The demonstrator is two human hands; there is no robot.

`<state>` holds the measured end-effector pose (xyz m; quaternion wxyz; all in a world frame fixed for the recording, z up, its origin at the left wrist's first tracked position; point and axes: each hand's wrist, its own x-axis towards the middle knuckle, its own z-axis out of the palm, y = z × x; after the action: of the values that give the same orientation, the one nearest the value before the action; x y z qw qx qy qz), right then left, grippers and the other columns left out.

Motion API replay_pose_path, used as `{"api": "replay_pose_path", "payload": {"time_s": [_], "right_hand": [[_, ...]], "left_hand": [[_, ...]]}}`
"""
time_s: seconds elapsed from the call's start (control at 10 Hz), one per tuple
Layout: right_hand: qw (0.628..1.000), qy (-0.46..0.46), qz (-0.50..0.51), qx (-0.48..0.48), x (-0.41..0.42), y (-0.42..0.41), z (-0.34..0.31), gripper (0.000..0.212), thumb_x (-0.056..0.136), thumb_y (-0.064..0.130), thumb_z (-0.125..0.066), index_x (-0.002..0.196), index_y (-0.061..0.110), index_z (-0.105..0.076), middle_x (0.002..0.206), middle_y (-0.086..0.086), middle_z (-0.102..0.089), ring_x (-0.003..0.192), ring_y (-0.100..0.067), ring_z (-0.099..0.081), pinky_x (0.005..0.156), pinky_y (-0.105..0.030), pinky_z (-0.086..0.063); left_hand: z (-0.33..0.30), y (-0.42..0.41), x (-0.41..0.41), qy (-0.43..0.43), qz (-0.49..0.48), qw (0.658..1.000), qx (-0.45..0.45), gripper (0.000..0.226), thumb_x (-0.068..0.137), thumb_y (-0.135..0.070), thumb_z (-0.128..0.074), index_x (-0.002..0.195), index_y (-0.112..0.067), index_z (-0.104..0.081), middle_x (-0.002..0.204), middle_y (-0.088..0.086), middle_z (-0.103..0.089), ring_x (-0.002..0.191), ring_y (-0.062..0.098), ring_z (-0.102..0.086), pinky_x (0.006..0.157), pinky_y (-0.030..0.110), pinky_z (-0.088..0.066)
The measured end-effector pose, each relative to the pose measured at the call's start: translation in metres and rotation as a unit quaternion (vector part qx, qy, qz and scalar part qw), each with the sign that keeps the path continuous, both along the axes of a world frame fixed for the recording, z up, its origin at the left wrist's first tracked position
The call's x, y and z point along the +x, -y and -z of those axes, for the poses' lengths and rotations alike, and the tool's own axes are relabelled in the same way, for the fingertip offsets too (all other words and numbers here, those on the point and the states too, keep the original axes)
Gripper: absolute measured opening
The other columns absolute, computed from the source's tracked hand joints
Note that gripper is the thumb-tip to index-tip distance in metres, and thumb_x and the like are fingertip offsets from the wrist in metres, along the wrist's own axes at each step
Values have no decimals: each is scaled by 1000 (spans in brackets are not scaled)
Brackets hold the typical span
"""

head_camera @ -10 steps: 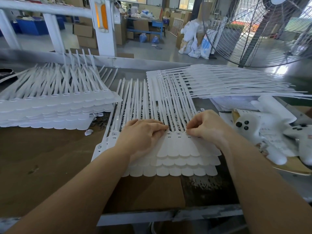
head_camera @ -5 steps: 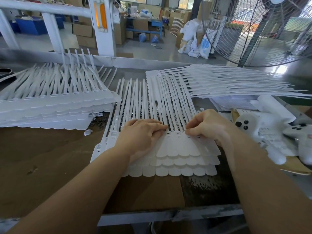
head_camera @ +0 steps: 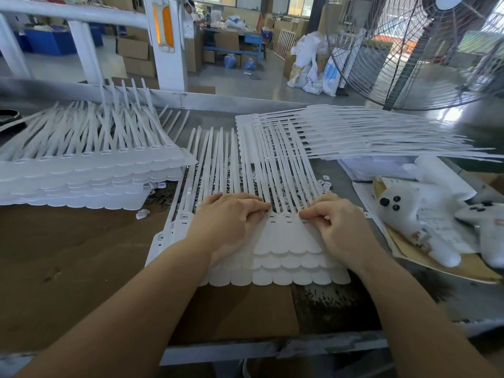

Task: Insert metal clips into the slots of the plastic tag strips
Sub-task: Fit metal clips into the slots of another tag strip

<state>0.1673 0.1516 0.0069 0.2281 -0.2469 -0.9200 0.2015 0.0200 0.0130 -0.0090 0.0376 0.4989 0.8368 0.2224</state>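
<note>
left hand (head_camera: 231, 222) curled, fingertips on slot row of tag strips (head_camera: 283, 241) | right hand (head_camera: 335, 225) curled, pinching at same row | strips stacked on surface (head_camera: 68, 268) | strip pile (head_camera: 81, 165) at left | fan (head_camera: 409, 50) behind at right

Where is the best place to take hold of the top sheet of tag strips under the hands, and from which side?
Probably the rounded tag ends of the top tag sheet, taken from the near edge. There the sheet is broad and joined, and its edge overhangs the sheet below. The far tails are thin, separate and would likely splay. The left hand and right hand occupy the slot row.
</note>
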Motion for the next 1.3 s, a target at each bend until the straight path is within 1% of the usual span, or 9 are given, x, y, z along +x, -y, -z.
{"api": "replay_pose_path", "payload": {"time_s": [0.1, 0.3, 0.4, 0.6, 0.7, 0.8, 0.9, 1.1, 1.3], "right_hand": [[1000, -8, -3, 11, 4, 4, 2, 21, 87, 1, -58, 94, 11, -75, 95, 2, -64, 92, -18, -59, 87, -31, -46], [998, -31, 53, -10, -8, 5, -4, 13, 83, 15, -65, 89, 22, -74, 88, 7, -69, 81, -10, -59, 81, -31, -50], [999, -5, 54, 8, -24, 7, -7, 10, 84, 18, -64, 89, 22, -73, 92, 5, -62, 80, -9, -54, 76, -22, -42], [991, 114, 69, -29, -43, 4, -18, 25, 82, 13, -57, 99, 24, -72, 99, 5, -67, 82, -10, -52, 73, -24, -39], [987, 140, 71, -27, -49, 3, -21, 29, 82, 13, -58, 104, 27, -71, 104, 5, -67, 88, -14, -57, 74, -25, -42], [985, 148, 83, -9, -54, 2, -20, 29, 84, 14, -58, 106, 29, -70, 112, 6, -65, 99, -18, -61, 78, -28, -45], [985, 148, 91, 14, -57, 1, -18, 26, 86, 14, -58, 104, 29, -71, 114, 4, -65, 99, -20, -62, 79, -30, -46], [982, 147, 107, 62, -64, 0, -12, 22, 89, 10, -55, 97, 22, -72, 106, -1, -65, 85, -22, -64, 69, -27, -47], [986, 133, 89, 50, -64, -2, -11, 16, 89, 11, -59, 96, 21, -70, 107, 0, -64, 91, -20, -62, 68, -25, -38]], "left_hand": [[-1, 1, 0, -1, 1, 1000, 0, 33, 99, -45, -33, 128, -50, -47, 137, -27, -43, 129, -1, -33, 111, 28, -7], [0, 0, 1, -10, 0, 1000, -3, 34, 98, -47, -31, 129, -50, -47, 137, -27, -43, 129, -1, -33, 111, 29, -7], [0, 0, 0, -11, 0, 1000, -10, 34, 98, -46, -32, 129, -51, -46, 138, -26, -43, 129, 0, -33, 111, 30, -8], [1, -2, -1, -13, 1, 1000, -14, 33, 98, -46, -32, 128, -50, -47, 137, -26, -43, 129, 0, -34, 113, 32, -9], [1, -3, -2, -16, 3, 1000, -17, 33, 98, -47, -33, 128, -51, -47, 138, -26, -43, 129, 1, -34, 113, 33, -10], [1, -3, -3, -14, 4, 1000, -18, 33, 98, -47, -33, 128, -51, -47, 137, -26, -44, 129, 2, -35, 112, 33, -10], [2, -3, -3, -19, 2, 1000, -15, 33, 98, -47, -33, 128, -51, -47, 137, -26, -44, 129, 1, -35, 112, 33, -10], [1, -3, -3, -11, 1, 1000, -15, 33, 98, -47, -33, 128, -51, -47, 137, -26, -44, 129, 1, -34, 112, 33, -9], [1, -3, -3, -14, 4, 1000, -23, 33, 98, -47, -33, 129, -51, -46, 137, -27, -44, 129, 2, -35, 113, 34, -11]]}}
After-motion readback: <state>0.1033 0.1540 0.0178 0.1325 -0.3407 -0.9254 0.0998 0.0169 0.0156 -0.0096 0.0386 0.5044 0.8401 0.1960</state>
